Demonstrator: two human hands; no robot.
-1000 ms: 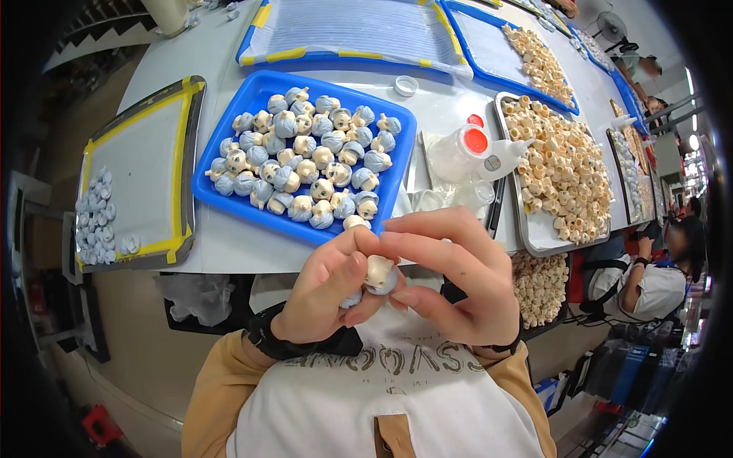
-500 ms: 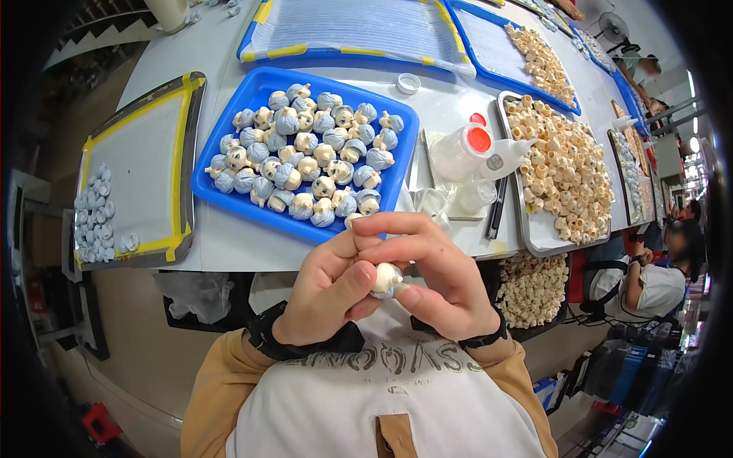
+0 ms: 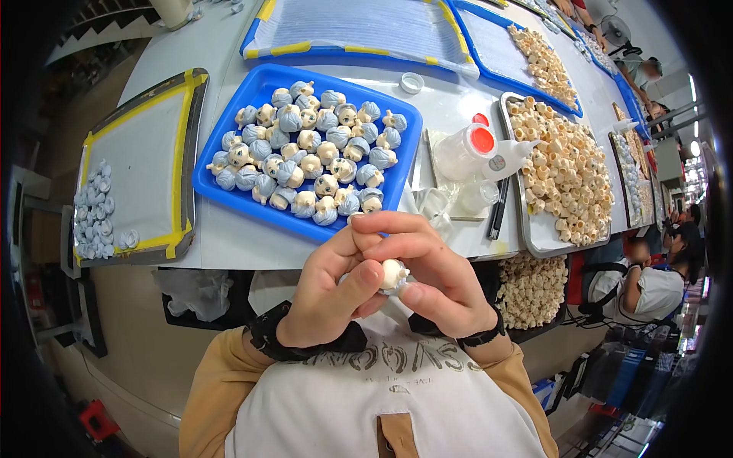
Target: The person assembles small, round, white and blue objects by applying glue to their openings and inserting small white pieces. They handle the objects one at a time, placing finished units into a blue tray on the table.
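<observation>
Close in front of my body, both hands are closed round one small doll head [image 3: 394,275], cream with pale blue hair pieces mostly hidden. My left hand [image 3: 330,288] holds its left side, thumb near the cream part. My right hand [image 3: 443,282] grips it from the right, thumb low against it and fingers arched over the top. A small cream stub on the head points to the right. Just beyond my fingertips stands a blue tray [image 3: 406,164] of similar heads with pale blue hair, several showing painted eyes.
At the left lies a yellow-taped board [image 3: 145,153] with pale blue hair pieces [image 3: 98,210]. To the right are a red-capped bottle [image 3: 466,149], a white nozzle bottle [image 3: 510,159], a black pen-like tool [image 3: 498,210] and a metal tray [image 3: 542,248] of cream parts. People sit further right.
The doll head has turned between my fingers, its cream stub now showing at the right and less blue visible. Both hands keep nearly the same place.
</observation>
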